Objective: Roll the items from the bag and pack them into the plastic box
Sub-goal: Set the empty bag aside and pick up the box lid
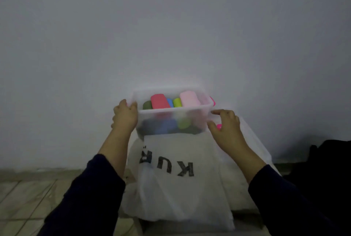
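Note:
A clear plastic box [197,109] stands near the wall, filled with several rolled items: red [160,101], pale pink [190,99], lime green [177,102], blue and olive rolls. My left hand [124,116] grips the box's left rim. At the box's right front corner, my right hand [225,123] has its fingers apart and touches the rim; I cannot tell whether it grips. A white plastic bag [176,184] with black letters lies flat in front of the box. A bright pink handle tab [219,126] shows by my right hand.
The box and bag rest on a white low surface [254,144]. A plain wall rises right behind. Tiled floor [28,197] lies to the left. A dark object [330,159] sits at the right edge.

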